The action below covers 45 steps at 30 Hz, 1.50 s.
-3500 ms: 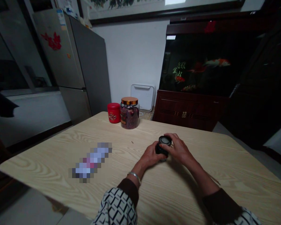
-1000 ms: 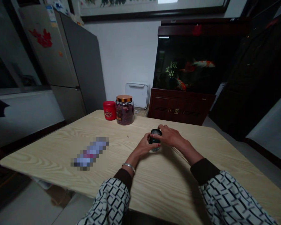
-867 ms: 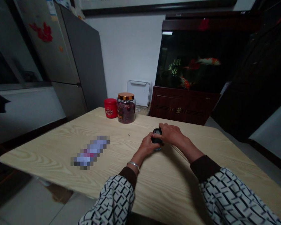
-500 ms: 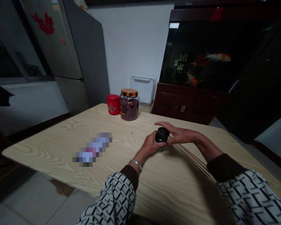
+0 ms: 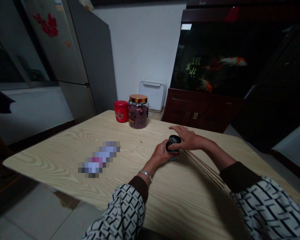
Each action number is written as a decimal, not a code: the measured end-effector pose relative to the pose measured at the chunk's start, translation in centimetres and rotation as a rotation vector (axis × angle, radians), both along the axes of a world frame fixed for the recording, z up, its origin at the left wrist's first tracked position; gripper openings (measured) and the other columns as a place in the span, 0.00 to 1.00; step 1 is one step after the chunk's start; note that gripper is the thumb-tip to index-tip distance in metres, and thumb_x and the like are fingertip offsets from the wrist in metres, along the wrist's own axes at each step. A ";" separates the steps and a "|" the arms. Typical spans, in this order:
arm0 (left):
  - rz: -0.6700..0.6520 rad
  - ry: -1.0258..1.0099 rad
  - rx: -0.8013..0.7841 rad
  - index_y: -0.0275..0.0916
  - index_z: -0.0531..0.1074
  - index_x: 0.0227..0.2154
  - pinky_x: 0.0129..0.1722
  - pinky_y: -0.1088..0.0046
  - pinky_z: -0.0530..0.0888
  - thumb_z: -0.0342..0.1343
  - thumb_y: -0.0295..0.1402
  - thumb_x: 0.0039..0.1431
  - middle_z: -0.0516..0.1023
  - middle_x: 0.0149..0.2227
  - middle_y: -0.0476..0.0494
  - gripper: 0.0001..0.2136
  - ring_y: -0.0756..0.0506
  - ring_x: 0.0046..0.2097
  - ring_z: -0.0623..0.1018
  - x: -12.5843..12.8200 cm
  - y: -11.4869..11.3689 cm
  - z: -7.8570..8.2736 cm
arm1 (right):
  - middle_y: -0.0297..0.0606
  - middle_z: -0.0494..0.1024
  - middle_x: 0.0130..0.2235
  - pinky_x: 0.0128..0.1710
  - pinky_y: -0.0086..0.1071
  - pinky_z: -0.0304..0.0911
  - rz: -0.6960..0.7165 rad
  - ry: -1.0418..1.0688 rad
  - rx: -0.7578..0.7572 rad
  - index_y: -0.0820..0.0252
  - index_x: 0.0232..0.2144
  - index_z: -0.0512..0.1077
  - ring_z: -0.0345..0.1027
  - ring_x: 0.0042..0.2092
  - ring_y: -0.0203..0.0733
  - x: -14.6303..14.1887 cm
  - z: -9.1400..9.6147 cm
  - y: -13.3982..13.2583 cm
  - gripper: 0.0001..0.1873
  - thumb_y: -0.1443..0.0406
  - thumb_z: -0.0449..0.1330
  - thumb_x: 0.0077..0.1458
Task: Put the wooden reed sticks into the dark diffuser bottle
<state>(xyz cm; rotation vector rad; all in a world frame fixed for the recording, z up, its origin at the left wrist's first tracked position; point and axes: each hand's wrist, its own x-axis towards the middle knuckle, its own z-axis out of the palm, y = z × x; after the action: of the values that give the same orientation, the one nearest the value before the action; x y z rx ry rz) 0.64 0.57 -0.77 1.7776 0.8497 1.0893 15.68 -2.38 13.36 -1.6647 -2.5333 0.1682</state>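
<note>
A small dark jar with a black lid (image 5: 173,142) stands on the light wooden table (image 5: 185,200) in front of me. My left hand (image 5: 160,154) is wrapped round the jar's lower body from the left, with a silver bracelet on that wrist. My right hand (image 5: 188,138) rests against the lid from the right, thumb and fingers pinching its rim while the other fingers stretch out. Several thin wooden sticks (image 5: 204,168) lie on the table under my right forearm.
At the table's far edge stand a red tin (image 5: 121,111) and a glass jar with a copper lid (image 5: 138,111). A blurred-out object (image 5: 99,159) lies to the left. Behind are a grey fridge (image 5: 72,56), a white appliance (image 5: 151,96) and a fish tank (image 5: 215,63) on a dark cabinet.
My right hand has shifted from covering the lid's top to gripping its rim from the side. My left hand keeps hold of the jar. The camera has tilted slightly.
</note>
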 end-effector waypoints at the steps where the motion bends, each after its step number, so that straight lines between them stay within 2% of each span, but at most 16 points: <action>1: 0.003 0.005 -0.002 0.36 0.72 0.46 0.36 0.71 0.70 0.70 0.40 0.42 0.79 0.39 0.43 0.27 0.44 0.38 0.76 0.0 0.0 0.0 | 0.55 0.67 0.60 0.55 0.53 0.56 -0.083 -0.051 0.011 0.61 0.62 0.61 0.62 0.59 0.62 -0.1 -0.1 0.0 0.41 0.50 0.62 0.51; 2: 0.012 0.014 -0.003 0.37 0.72 0.46 0.36 0.71 0.70 0.70 0.39 0.42 0.79 0.38 0.43 0.27 0.44 0.38 0.76 0.0 0.0 0.0 | 0.55 0.72 0.55 0.54 0.54 0.56 -0.131 -0.093 0.003 0.61 0.59 0.65 0.66 0.55 0.62 -0.1 -0.2 0.0 0.36 0.51 0.61 0.52; 4: 0.035 0.023 0.001 0.37 0.73 0.47 0.36 0.71 0.70 0.71 0.40 0.42 0.79 0.39 0.43 0.28 0.43 0.40 0.76 0.0 0.1 -0.1 | 0.50 0.75 0.52 0.54 0.53 0.57 -0.077 -0.105 -0.044 0.58 0.56 0.68 0.68 0.54 0.59 0.0 -0.2 0.0 0.29 0.56 0.61 0.53; 7: 0.039 0.013 0.007 0.36 0.73 0.46 0.36 0.71 0.70 0.71 0.42 0.41 0.79 0.39 0.41 0.28 0.42 0.40 0.76 0.0 0.1 -0.2 | 0.45 0.64 0.63 0.58 0.47 0.56 0.180 0.027 -0.066 0.54 0.63 0.59 0.58 0.63 0.55 0.3 0.0 0.2 0.40 0.61 0.63 0.48; 8: 0.028 0.004 0.010 0.36 0.73 0.46 0.36 0.71 0.70 0.71 0.42 0.41 0.79 0.39 0.40 0.28 0.43 0.40 0.76 0.0 0.2 -0.2 | 0.45 0.60 0.65 0.58 0.46 0.55 0.210 0.058 -0.050 0.54 0.65 0.57 0.55 0.64 0.55 0.4 0.1 0.2 0.43 0.60 0.64 0.48; 10: 0.003 -0.013 0.010 0.36 0.73 0.46 0.37 0.71 0.71 0.71 0.41 0.42 0.79 0.39 0.41 0.28 0.44 0.39 0.76 0.0 0.2 -0.2 | 0.49 0.61 0.64 0.56 0.46 0.58 0.114 0.044 -0.013 0.55 0.64 0.58 0.58 0.62 0.57 0.3 0.0 0.2 0.43 0.53 0.64 0.48; 13: 0.009 -0.008 0.000 0.37 0.73 0.46 0.36 0.72 0.71 0.70 0.39 0.42 0.79 0.38 0.43 0.27 0.44 0.38 0.76 0.1 0.2 -0.3 | 0.51 0.73 0.51 0.47 0.44 0.63 -0.121 -0.088 0.003 0.59 0.53 0.70 0.70 0.49 0.58 -0.2 -0.4 0.4 0.34 0.46 0.63 0.49; 15: 0.027 0.009 -0.003 0.37 0.73 0.46 0.36 0.71 0.71 0.70 0.39 0.41 0.79 0.38 0.43 0.26 0.44 0.39 0.76 0.1 0.2 -0.3 | 0.48 0.75 0.44 0.44 0.41 0.63 -0.118 -0.091 -0.001 0.59 0.46 0.73 0.72 0.44 0.54 -0.1 -0.4 0.7 0.26 0.49 0.64 0.50; 18: 0.029 0.026 0.013 0.37 0.73 0.47 0.40 0.69 0.72 0.71 0.40 0.41 0.79 0.40 0.42 0.28 0.42 0.41 0.77 -0.1 0.1 -0.1 | 0.42 0.75 0.43 0.44 0.37 0.62 0.017 0.200 0.011 0.57 0.45 0.71 0.70 0.44 0.48 1.1 0.3 0.9 0.22 0.61 0.66 0.45; 21: 0.037 0.024 0.025 0.38 0.73 0.49 0.44 0.65 0.73 0.71 0.42 0.42 0.79 0.42 0.40 0.29 0.40 0.44 0.77 -0.2 -0.1 0.2 | 0.38 0.74 0.42 0.42 0.36 0.64 -0.004 0.679 0.000 0.56 0.47 0.65 0.69 0.42 0.43 3.0 0.6 0.0 0.27 0.63 0.67 0.44; 24: 0.050 0.028 0.016 0.38 0.73 0.49 0.46 0.63 0.73 0.71 0.42 0.42 0.79 0.43 0.39 0.30 0.39 0.45 0.77 -0.1 -0.2 0.3 | 0.37 0.73 0.42 0.42 0.37 0.64 -0.123 0.976 0.019 0.55 0.44 0.63 0.68 0.41 0.43 4.3 -1.8 -2.3 0.28 0.59 0.70 0.43; 28: 0.066 0.033 0.010 0.38 0.73 0.50 0.46 0.64 0.73 0.70 0.42 0.43 0.79 0.43 0.38 0.29 0.39 0.45 0.78 0.0 -0.2 0.3 | 0.38 0.74 0.40 0.41 0.38 0.64 -0.249 1.024 -0.015 0.54 0.39 0.62 0.69 0.41 0.45 4.2 -8.9 -6.3 0.24 0.57 0.69 0.45; 31: 0.079 0.029 0.006 0.38 0.72 0.50 0.47 0.65 0.73 0.70 0.42 0.43 0.80 0.43 0.40 0.30 0.41 0.45 0.78 0.1 -0.1 0.2 | 0.40 0.74 0.44 0.45 0.39 0.64 -0.248 0.940 0.043 0.53 0.39 0.60 0.69 0.45 0.46 3.5 -13.5 -8.4 0.22 0.57 0.67 0.47; 34: 0.086 0.030 0.002 0.37 0.72 0.50 0.48 0.66 0.74 0.70 0.41 0.42 0.80 0.43 0.41 0.30 0.42 0.45 0.78 0.2 -0.1 0.3 | 0.40 0.74 0.47 0.49 0.40 0.62 -0.220 0.769 0.126 0.54 0.37 0.60 0.68 0.48 0.47 3.3 -15.0 -9.3 0.20 0.58 0.66 0.48; 39: 0.067 0.043 0.018 0.38 0.71 0.50 0.48 0.66 0.74 0.70 0.41 0.44 0.79 0.44 0.41 0.30 0.42 0.45 0.78 0.1 -0.2 0.3 | 0.39 0.75 0.43 0.44 0.36 0.63 -0.338 0.573 0.213 0.54 0.41 0.64 0.70 0.44 0.45 5.7 -13.0 -8.6 0.15 0.54 0.59 0.57; 45: 0.044 0.033 0.015 0.38 0.71 0.51 0.49 0.65 0.73 0.69 0.42 0.45 0.79 0.45 0.41 0.29 0.41 0.46 0.78 0.1 0.0 0.1 | 0.45 0.76 0.41 0.40 0.34 0.59 -0.431 -0.058 0.150 0.59 0.37 0.71 0.71 0.42 0.46 7.8 -11.2 -7.1 0.07 0.64 0.53 0.61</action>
<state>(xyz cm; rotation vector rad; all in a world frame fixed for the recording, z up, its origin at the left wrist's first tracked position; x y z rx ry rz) 0.71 0.56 -0.69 1.8008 0.9066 1.1001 23.47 -9.43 2.12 -2.1199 -2.0941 -0.1045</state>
